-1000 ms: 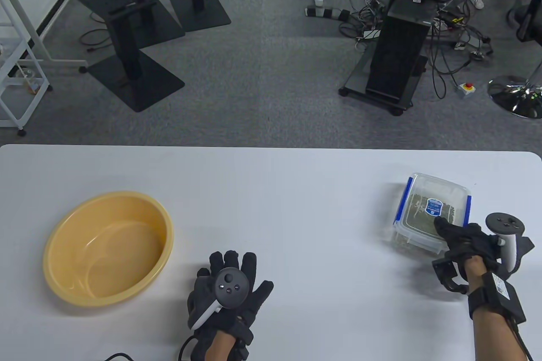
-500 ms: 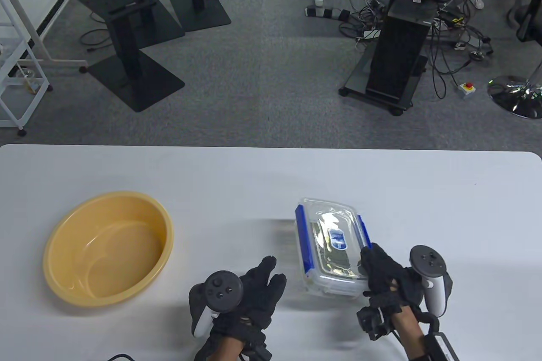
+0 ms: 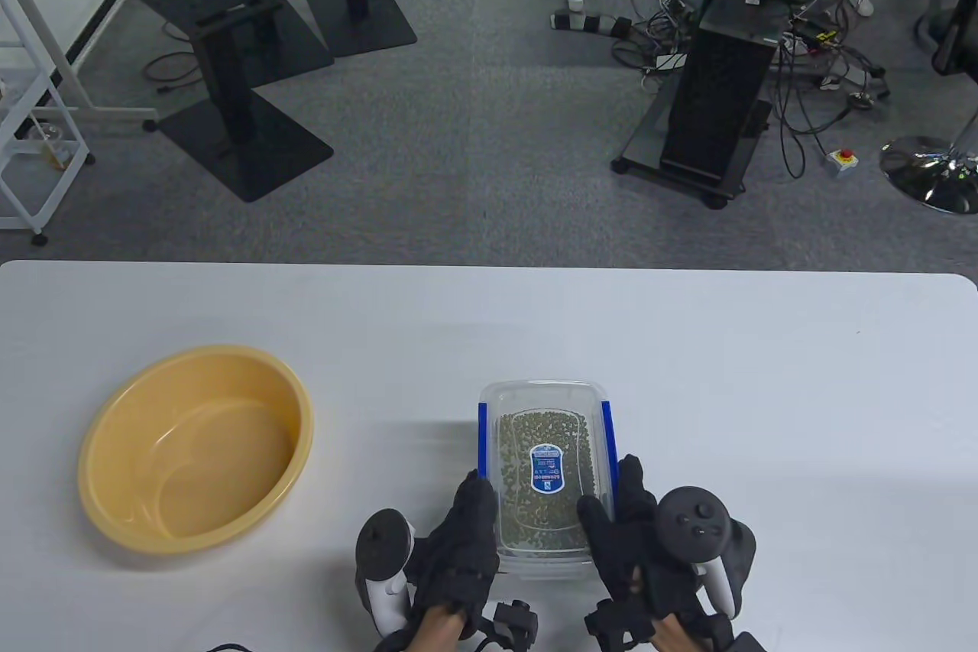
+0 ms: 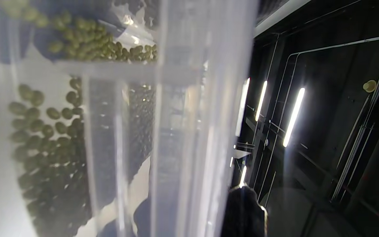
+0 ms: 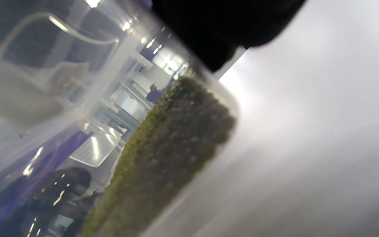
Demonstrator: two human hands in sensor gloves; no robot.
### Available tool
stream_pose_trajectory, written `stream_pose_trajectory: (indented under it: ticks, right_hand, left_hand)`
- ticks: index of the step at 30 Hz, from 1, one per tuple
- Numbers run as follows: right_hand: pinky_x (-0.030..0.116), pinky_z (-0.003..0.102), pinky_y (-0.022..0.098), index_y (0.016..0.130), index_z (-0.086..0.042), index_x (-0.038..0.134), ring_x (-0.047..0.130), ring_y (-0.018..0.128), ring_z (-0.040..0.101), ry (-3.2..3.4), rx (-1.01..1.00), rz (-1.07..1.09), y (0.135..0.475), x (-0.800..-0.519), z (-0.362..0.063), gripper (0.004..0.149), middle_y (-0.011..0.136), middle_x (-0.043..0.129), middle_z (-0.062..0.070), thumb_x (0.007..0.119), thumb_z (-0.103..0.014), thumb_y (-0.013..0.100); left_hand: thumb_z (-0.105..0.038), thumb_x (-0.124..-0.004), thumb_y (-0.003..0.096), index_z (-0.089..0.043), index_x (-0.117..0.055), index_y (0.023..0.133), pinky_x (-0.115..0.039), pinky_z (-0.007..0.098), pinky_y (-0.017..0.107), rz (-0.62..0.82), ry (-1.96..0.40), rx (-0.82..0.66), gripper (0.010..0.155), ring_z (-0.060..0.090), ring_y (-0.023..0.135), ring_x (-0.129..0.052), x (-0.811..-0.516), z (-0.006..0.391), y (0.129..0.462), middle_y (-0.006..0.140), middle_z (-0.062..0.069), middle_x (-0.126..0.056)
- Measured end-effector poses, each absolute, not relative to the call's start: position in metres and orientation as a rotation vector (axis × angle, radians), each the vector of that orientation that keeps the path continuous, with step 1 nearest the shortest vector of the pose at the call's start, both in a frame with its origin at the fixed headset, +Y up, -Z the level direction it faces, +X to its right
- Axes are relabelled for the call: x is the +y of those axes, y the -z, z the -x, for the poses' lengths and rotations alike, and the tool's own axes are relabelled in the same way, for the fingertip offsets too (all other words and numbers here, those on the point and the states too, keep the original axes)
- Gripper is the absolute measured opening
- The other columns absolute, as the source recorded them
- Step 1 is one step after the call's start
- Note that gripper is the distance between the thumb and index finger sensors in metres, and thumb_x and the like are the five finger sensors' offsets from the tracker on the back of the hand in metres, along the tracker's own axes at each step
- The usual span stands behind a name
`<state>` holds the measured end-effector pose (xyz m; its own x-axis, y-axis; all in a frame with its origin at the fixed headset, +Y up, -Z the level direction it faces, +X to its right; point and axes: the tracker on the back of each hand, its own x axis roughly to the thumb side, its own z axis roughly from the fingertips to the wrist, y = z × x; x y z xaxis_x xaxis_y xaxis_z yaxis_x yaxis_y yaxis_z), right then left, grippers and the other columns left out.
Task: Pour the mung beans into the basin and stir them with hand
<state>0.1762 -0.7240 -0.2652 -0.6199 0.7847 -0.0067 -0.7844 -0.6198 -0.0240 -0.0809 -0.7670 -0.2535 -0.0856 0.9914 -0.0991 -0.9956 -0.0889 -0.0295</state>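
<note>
1. Setting: grey-carpeted workroom with black stands and a computer cart (image 3: 714, 102) beyond; white table (image 3: 489, 316) serving as work surface.
2. Grip, left: left hand (image 3: 458, 537) lying along the left long side of the clear lidded box (image 3: 544, 476), fingers reaching up beside the blue clip; whether clamping or only pressing, cannot tell from the table view, and the left wrist view is showing only box wall and beans.
3. Grip, right: right hand (image 3: 623, 530) flanking the right long side, thumb resting on the lid near the label, fingers running along the right blue clip; looking wrapped onto the box edge.
4. Item held: box sitting on the table just ahead of both hands, lid still on, mung beans (image 3: 539, 484) showing through it, piled as a dense bed in the right wrist view (image 5: 163, 154).
5. Target: yellow basin (image 3: 197, 449) standing well apart to the left, holding no beans.
6. Step in hand, judged: unlatching the two blue clips before any pouring.
7. Doing it well: steadying the box flat against the table while levering each clip outward; avoiding a jerk on release, beans being loose and prone to scattering.
8. Following: lifting the lid straight off, setting it aside, then carrying the box level to the basin.
</note>
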Motion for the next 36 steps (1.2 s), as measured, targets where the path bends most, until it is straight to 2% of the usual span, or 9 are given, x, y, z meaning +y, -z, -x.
stream_pose_trajectory:
  ticks: [8,12,14,16,19,22,24,28,36]
  right_hand:
    - [0.077,0.028,0.021,0.093,-0.001,0.029,0.081,0.040,0.025,-2.152,0.039,0.024,0.271,-0.729,-0.182,0.092,0.066,0.069,0.017,0.059,-0.061,0.030]
    - [0.076,0.029,0.025,0.094,-0.003,0.028,0.080,0.044,0.025,-2.011,0.122,0.004,0.276,-0.733,-0.192,0.091,0.069,0.066,0.017,0.060,-0.061,0.032]
    - [0.075,0.035,0.031,0.095,-0.003,0.026,0.078,0.050,0.030,-1.992,0.144,-0.107,0.277,-0.730,-0.191,0.091,0.073,0.064,0.019,0.064,-0.058,0.033]
    - [0.079,0.035,0.033,0.094,-0.003,0.029,0.082,0.053,0.028,-2.085,0.092,-0.141,0.277,-0.728,-0.191,0.092,0.073,0.068,0.016,0.063,-0.061,0.031]
    - [0.085,0.033,0.025,0.093,-0.003,0.040,0.091,0.044,0.025,-1.999,0.059,-0.074,0.279,-0.732,-0.197,0.089,0.067,0.078,0.011,0.060,-0.063,0.030]
    - [0.083,0.040,0.013,0.088,0.008,0.051,0.093,0.030,0.033,-1.757,0.240,0.089,0.282,-0.740,-0.205,0.086,0.052,0.084,0.022,0.061,-0.056,0.032]
    - [0.081,0.040,0.011,0.086,0.012,0.057,0.092,0.026,0.034,-1.730,0.359,0.026,0.286,-0.744,-0.210,0.080,0.048,0.083,0.025,0.061,-0.051,0.037]
    - [0.087,0.033,0.000,0.070,0.019,0.073,0.101,0.012,0.025,-2.213,0.127,0.023,0.287,-0.723,-0.212,0.073,0.035,0.096,0.018,0.058,-0.043,0.035]
    - [0.089,0.031,0.002,0.065,0.014,0.079,0.103,0.012,0.019,-1.935,0.181,-0.004,0.288,-0.723,-0.222,0.066,0.034,0.098,0.012,0.059,-0.043,0.037]
  left_hand:
    - [-0.041,-0.050,0.0604,0.009,-0.064,0.105,-0.077,0.072,0.035,0.074,-1.828,0.081,0.069,0.065,0.070,-0.083,-0.772,0.090,0.254,0.096,0.048,-0.065]
    - [-0.037,-0.062,0.0594,0.008,-0.034,0.109,-0.083,0.061,0.033,0.162,-1.881,0.079,0.073,0.055,0.066,-0.091,-0.775,0.093,0.261,0.092,0.045,-0.072]
    - [-0.055,-0.066,0.0593,0.010,-0.028,0.110,-0.082,0.058,0.032,0.261,-1.845,0.029,0.090,0.054,0.063,-0.091,-0.778,0.093,0.261,0.093,0.049,-0.068]
    - [-0.057,-0.057,0.0609,0.007,-0.041,0.112,-0.082,0.055,0.034,0.329,-1.833,-0.043,0.084,0.050,0.063,-0.092,-0.780,0.094,0.262,0.092,0.043,-0.077]
    - [-0.039,-0.057,0.0611,0.010,-0.051,0.108,-0.081,0.056,0.032,0.226,-1.879,-0.008,0.069,0.051,0.057,-0.093,-0.781,0.093,0.265,0.084,0.042,-0.084]
    - [-0.038,-0.055,0.0607,0.011,-0.056,0.107,-0.082,0.053,0.031,0.216,-1.793,-0.060,0.067,0.048,0.053,-0.095,-0.781,0.092,0.264,0.080,0.040,-0.088]
    - [-0.038,-0.055,0.0605,0.010,-0.056,0.107,-0.081,0.053,0.031,0.205,-1.762,-0.086,0.067,0.049,0.052,-0.094,-0.778,0.088,0.264,0.080,0.040,-0.088]
    - [-0.036,-0.054,0.0597,0.014,-0.057,0.104,-0.083,0.050,0.026,0.178,-1.682,-0.042,0.067,0.048,0.046,-0.096,-0.780,0.081,0.261,0.075,0.041,-0.090]
    - [-0.036,-0.053,0.0599,0.014,-0.057,0.104,-0.084,0.049,0.025,0.222,-1.813,-0.065,0.067,0.047,0.045,-0.097,-0.781,0.084,0.263,0.074,0.041,-0.090]
